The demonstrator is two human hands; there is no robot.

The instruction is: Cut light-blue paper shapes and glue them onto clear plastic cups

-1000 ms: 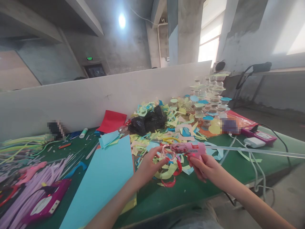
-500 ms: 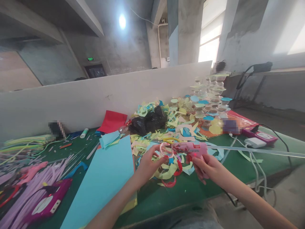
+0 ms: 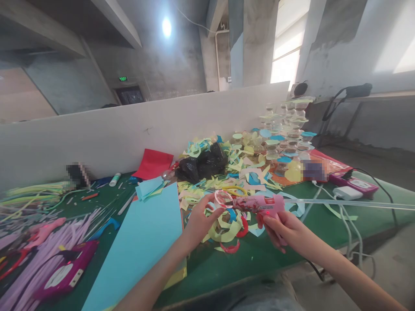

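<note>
My right hand (image 3: 280,229) is wrapped round the handle of a pink hot glue gun (image 3: 259,204), whose small red light is lit. A long clear glue stick (image 3: 350,203) sticks out of the gun's back. Between the fingers and thumb of my left hand (image 3: 202,218) is a clear, round plastic piece (image 3: 223,198), its rim facing me. The gun's nozzle points left and is at the piece's right edge; whether they touch I cannot tell. Below lie paper offcuts (image 3: 227,231) and a red curved scrap (image 3: 231,247).
Blue card sheets (image 3: 145,242) lie left of my hands. Behind are a black plastic bag (image 3: 202,164) and stacked clear cups with paper discs (image 3: 292,142). Purple power strips (image 3: 66,272) flank the green table (image 3: 233,272). Lilac strips (image 3: 42,259) and a second pink glue gun (image 3: 48,229) lie left.
The clear round piece has shifted slightly left and up with my left hand, and its rim has turned. The glue gun has moved a little right, staying close to the piece.
</note>
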